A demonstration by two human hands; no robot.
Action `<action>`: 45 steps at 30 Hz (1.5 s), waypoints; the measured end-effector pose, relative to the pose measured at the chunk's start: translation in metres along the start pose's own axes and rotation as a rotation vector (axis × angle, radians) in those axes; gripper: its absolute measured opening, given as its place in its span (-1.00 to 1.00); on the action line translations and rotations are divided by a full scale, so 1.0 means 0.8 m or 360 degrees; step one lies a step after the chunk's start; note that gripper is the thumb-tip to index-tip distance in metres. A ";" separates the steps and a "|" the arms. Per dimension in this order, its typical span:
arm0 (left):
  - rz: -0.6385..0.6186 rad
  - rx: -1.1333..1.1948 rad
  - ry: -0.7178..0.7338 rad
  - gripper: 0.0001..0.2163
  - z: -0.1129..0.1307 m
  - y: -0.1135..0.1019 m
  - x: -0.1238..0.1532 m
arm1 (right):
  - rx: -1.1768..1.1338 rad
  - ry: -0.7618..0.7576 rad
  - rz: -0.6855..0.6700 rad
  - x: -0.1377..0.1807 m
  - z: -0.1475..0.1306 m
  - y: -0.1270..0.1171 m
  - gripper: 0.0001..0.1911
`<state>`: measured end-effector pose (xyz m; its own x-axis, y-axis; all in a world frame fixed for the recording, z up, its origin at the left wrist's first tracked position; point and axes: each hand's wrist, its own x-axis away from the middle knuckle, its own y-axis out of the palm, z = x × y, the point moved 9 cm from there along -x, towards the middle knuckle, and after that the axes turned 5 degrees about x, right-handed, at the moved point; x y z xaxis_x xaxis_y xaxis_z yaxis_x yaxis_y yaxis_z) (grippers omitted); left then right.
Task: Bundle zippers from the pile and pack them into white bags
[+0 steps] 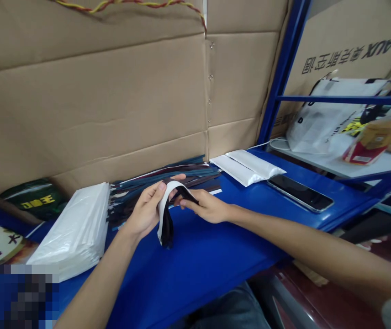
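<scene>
Strip bundle (163,203), white on its outer face and dark within, arches between our two hands, just in front of the strip pile (127,194). Our left hand (144,210) has its grip clamped on the bundle near the bend, thumb over the white face; our right hand (214,206) has its grip pinched on the dark end. The other end hangs down over the counter (198,274), and we cannot tell whether it touches.

As we judge it, the work is partway along: this bundle is gathered and held clear of the strip pile, but we have not yet let it go, and plenty lies in the pile unhandled. Left of the strip pile we see a stack of white bags (79,224); just to its right, two white packets (255,163) rest side by side, with a phone (300,193) farther right. Whether the packets count as finished pieces we cannot tell, nor how many strips are left, since they overlap and our hands cover some.
</scene>
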<state>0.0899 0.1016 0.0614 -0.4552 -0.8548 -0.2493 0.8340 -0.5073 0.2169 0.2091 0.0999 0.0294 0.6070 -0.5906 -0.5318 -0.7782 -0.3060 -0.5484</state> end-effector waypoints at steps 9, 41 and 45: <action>0.0354 0.0285 0.0105 -0.66 -0.008 -0.004 0.001 | -0.0268 0.0297 0.0010 -0.009 0.016 0.022 -0.56; 0.0833 0.0061 0.0727 -0.68 0.024 -0.092 -0.001 | -0.1273 0.0616 -0.0147 -0.039 0.006 0.063 -0.56; 0.0781 -0.0090 0.0638 -0.70 0.046 -0.092 0.009 | -0.1238 0.0537 -0.0246 -0.035 -0.004 0.060 -0.56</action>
<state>0.0140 0.1285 0.0784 0.1269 -0.8736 -0.4699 0.9361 -0.0513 0.3481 0.1542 0.0995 0.0203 0.7309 -0.6526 -0.1999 -0.6547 -0.7531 0.0648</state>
